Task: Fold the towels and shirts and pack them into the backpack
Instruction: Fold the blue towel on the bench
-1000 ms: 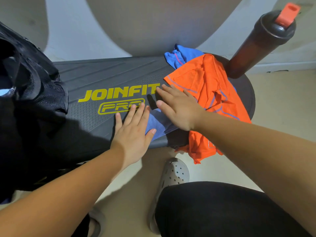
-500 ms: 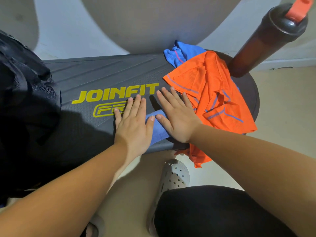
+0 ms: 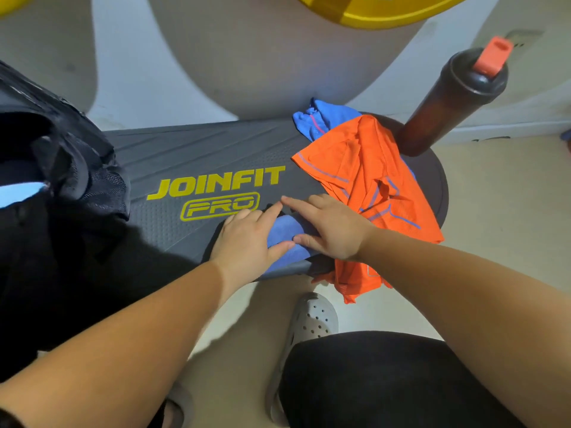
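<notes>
A small folded blue towel (image 3: pixel 285 232) lies near the front edge of the grey step platform (image 3: pixel 200 156). My left hand (image 3: pixel 245 242) grips its left side, thumb and forefinger curled round it. From the other side my right hand (image 3: pixel 332 230) grips it too, its forefinger touching the left one above the towel. An unfolded orange shirt (image 3: pixel 370 177) sprawls just right of my right hand and hangs over the platform's edge. Behind it a crumpled blue shirt (image 3: pixel 324 118) peeks out. The open black backpack (image 3: pixel 68 180) stands at the left, with something light blue inside.
A dark shaker bottle (image 3: pixel 448 103) with an orange cap stands on the platform's far right end. A yellow object (image 3: pixel 386 13) hangs at the top against the wall. My grey clog (image 3: pixel 309 319) and black-clad knee are on the floor below the platform.
Both hands lay flat on the towel before. They have since drawn together toward the front edge and curled round the towel, which now shows as a compact bundle between them.
</notes>
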